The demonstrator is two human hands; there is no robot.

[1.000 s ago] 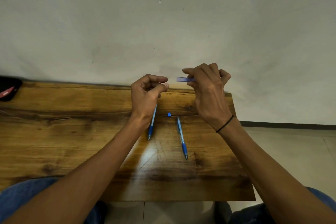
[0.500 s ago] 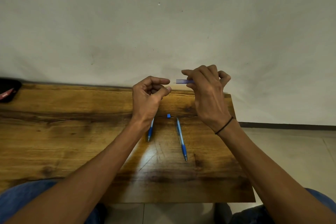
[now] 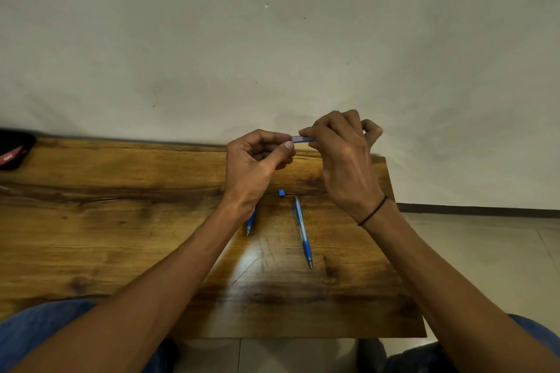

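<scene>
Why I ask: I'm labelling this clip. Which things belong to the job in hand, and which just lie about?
In hand: blue pen piece, gripped by right hand, left hand pinching its end.
Lying about: right pen, left pen, small blue bit, black item far left.

Before you, a wooden tabletop [image 3: 121,221] set against a plain pale wall [image 3: 272,39] carries one blue pen [image 3: 302,230] lying whole with its tip towards you, a second blue pen [image 3: 250,222] to its left of which only the tip end shows, and a small blue piece [image 3: 282,192] near their far ends. At your far left, a black object with a red mark [image 3: 15,148] rests on the tabletop, cut off by the frame. At your right, pale floor tiles [image 3: 485,251] meet a dark skirting strip [image 3: 485,209].
</scene>
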